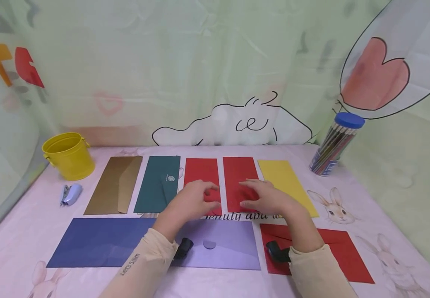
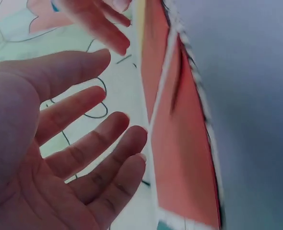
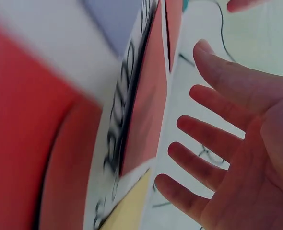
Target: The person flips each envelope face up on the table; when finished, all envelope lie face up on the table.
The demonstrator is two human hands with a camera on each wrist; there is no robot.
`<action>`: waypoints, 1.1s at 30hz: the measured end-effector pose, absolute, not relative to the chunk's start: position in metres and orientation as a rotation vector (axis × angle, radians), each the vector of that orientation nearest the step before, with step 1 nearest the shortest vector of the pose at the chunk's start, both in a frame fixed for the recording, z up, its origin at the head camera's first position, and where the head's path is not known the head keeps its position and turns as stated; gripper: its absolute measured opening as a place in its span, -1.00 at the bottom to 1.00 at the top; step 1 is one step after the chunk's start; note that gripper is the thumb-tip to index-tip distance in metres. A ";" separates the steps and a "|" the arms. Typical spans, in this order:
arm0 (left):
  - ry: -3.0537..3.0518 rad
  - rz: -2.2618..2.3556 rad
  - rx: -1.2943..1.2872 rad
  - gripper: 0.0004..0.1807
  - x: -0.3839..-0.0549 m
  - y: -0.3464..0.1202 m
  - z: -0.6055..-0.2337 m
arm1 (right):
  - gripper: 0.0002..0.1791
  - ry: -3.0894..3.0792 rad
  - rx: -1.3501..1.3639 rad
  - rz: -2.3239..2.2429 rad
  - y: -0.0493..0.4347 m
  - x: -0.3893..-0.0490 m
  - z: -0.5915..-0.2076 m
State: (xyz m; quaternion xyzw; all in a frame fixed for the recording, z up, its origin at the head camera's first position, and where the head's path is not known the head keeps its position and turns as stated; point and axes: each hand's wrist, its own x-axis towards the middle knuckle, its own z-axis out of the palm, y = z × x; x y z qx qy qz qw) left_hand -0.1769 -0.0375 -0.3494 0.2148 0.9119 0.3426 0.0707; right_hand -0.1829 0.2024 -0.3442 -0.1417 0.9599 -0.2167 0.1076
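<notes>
Left red envelope [image 1: 202, 170] and right red envelope [image 1: 236, 176] lie flat, frame centre. Left hand [image 1: 191, 199] and right hand [image 1: 270, 196] near them, empty, fingers relaxed. Risks: thin edges low on desk [image 1: 207, 285], so a pinch could slip; left sleeve [image 1: 145, 258] might drag lavender envelope [image 1: 230, 245], lower centre.

Looking at the left red envelope [image 1: 201, 170] and the right red envelope [image 1: 238, 171], pretty much matching, lying flat with long edges side by side and a slim gap between. Sitting mid back row, between the green envelope [image 1: 153, 178] and yellow envelope [image 1: 285, 178], showing only partly.
</notes>
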 end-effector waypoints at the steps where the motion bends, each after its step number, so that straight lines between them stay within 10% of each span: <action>1: 2.725 1.048 0.647 -0.49 -0.178 -0.034 -0.350 | -0.24 2.827 -0.412 -0.642 0.207 -0.183 -0.344; 33: 2.953 0.494 0.635 -0.36 -0.173 0.024 -0.379 | -0.29 2.777 -0.212 -0.603 0.237 -0.183 -0.352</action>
